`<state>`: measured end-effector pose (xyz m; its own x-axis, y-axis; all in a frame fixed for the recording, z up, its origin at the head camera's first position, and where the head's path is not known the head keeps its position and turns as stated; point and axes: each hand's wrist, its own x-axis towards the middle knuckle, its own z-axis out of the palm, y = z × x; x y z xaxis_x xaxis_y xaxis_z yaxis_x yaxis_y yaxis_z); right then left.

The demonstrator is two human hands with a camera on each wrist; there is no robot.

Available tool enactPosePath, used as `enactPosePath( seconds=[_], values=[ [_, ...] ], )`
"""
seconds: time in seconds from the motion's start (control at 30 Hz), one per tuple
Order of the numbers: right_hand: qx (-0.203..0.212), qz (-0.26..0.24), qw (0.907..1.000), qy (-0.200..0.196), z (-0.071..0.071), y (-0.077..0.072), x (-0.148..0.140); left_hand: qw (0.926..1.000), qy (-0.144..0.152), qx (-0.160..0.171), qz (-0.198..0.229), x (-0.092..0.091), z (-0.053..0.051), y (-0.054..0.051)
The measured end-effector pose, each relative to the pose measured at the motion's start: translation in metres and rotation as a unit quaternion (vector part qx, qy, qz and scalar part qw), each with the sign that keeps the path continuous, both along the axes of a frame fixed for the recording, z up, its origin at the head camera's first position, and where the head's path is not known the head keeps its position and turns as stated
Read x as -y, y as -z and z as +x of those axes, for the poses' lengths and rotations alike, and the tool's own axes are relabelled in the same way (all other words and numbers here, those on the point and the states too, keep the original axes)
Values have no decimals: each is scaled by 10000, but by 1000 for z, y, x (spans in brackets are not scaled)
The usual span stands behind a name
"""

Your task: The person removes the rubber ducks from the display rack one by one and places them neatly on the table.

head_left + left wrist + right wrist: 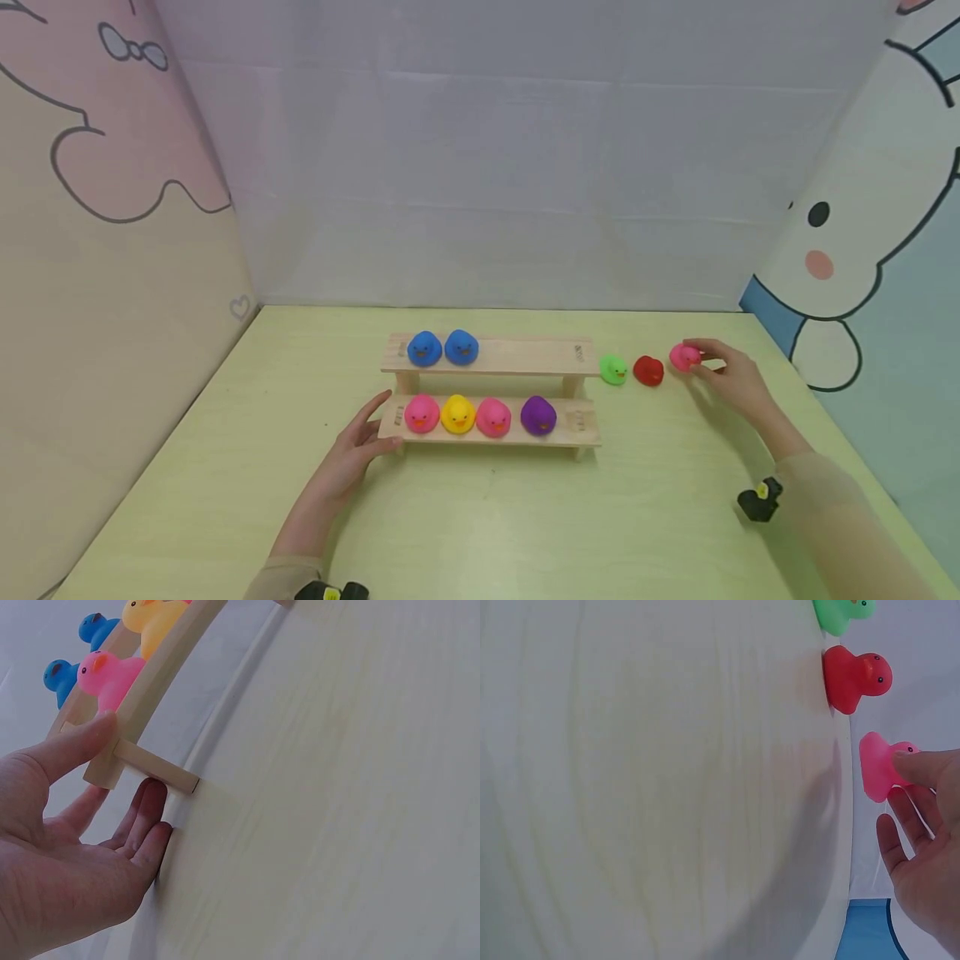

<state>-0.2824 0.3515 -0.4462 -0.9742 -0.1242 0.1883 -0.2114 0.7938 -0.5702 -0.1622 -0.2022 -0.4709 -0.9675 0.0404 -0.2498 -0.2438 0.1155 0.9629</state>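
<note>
My right hand point(731, 379) pinches a pink rubber duck point(684, 357) between thumb and fingers at the right of the table. In the right wrist view this pink duck point(881, 766) looks slightly off the tabletop. My left hand point(352, 450) holds the left end of a two-step wooden rack point(517, 357), its thumb point(82, 746) on the lower step's end. On the upper step stand two blue ducks point(424, 349). The lower step bears a pink duck point(422, 414), a yellow duck point(457, 415), another pink duck point(493, 417) and a purple duck point(538, 416).
Right of the rack, a green duck point(613, 370) and a red duck point(648, 371) stand on the pale table point(480, 525), in line with the held one. A white sheet point(495, 183) hangs behind; printed panels flank both sides.
</note>
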Motion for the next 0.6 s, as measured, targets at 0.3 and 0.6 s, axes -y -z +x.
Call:
enactPosePath(
  seconds=[0.3,0.6],
  values=[
    [184,-35,9998,-40,2,4,-2,10000,-21,29,-20,-1,0,-1],
    [610,-79,9981,39,3,7,-6,10000,-42,37,0,-1,0,-2]
  ],
)
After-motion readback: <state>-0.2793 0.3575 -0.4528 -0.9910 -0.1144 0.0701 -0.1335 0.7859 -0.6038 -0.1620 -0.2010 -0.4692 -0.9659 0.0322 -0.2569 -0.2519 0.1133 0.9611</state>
